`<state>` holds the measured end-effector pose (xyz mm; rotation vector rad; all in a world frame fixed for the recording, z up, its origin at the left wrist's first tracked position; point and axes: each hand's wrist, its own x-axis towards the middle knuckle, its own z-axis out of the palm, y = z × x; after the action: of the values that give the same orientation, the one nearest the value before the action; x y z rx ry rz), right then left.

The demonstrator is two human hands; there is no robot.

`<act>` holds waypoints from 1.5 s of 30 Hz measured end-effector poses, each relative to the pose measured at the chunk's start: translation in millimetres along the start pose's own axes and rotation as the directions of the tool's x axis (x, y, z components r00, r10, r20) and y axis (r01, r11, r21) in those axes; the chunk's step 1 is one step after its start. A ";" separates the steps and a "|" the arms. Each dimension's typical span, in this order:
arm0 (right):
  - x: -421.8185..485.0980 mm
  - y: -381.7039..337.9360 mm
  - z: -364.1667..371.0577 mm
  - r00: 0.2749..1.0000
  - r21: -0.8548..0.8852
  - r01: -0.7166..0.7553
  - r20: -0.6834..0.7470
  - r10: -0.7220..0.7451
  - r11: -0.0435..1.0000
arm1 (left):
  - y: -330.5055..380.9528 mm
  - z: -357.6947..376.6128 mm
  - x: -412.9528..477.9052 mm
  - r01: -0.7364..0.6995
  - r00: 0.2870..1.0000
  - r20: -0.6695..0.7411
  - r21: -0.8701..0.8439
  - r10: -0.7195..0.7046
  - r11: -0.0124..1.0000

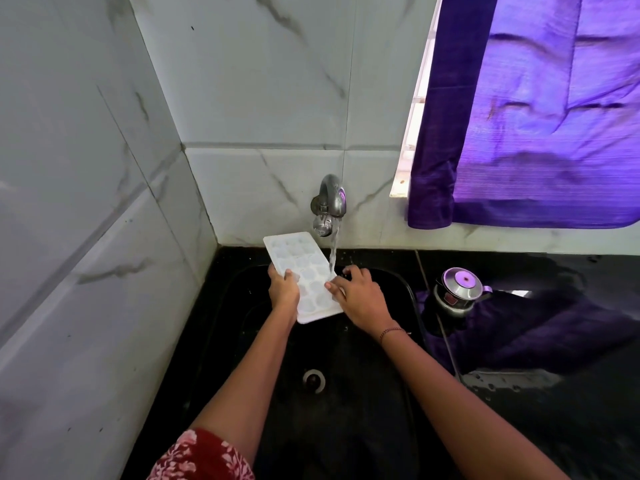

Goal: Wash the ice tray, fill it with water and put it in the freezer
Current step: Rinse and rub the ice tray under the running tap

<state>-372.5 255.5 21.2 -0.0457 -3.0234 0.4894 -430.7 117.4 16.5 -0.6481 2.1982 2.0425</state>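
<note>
A white ice tray (pixel 298 261) with several small cells is held over the black sink (pixel 408 292), its far end tipped up toward the wall. My left hand (pixel 283 289) grips its left long edge. My right hand (pixel 360 296) holds the right edge, fingers on the tray's rim. A thin stream of water (pixel 333 252) runs from the steel tap (pixel 328 206) on the wall and lands on the tray's right side, next to my right fingers.
The sink's drain (pixel 314 379) lies below my arms. A steel lidded pot (pixel 457 289) stands on the wet black counter (pixel 554 393) at the right. A purple curtain (pixel 540 116) hangs over the window. Marble-look tiled walls close in at the left and back.
</note>
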 end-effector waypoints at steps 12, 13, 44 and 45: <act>6.1 12.5 -3.2 0.998 -0.101 0.052 0.023 -0.050 0.994 | -1.9 6.4 18.3 0.025 0.999 0.048 -0.021 -0.024 0.999; 6.1 13.0 -2.6 0.997 -0.099 0.065 0.053 -0.060 0.993 | -2.2 7.3 19.3 0.023 0.998 0.062 -0.039 -0.020 0.999; 12.8 24.8 -2.1 0.987 -0.170 0.155 0.064 -0.147 0.973 | -7.4 34.3 27.8 0.067 0.962 0.270 -0.092 -0.040 0.993; 12.8 25.0 -2.1 0.986 -0.169 0.161 0.074 -0.150 0.972 | -7.4 34.6 27.4 0.070 0.962 0.271 -0.088 -0.043 0.994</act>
<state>-384.6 280.4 16.3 0.1979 -3.0878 0.2150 -460.9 143.7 -3.4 -0.4062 1.9195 2.0782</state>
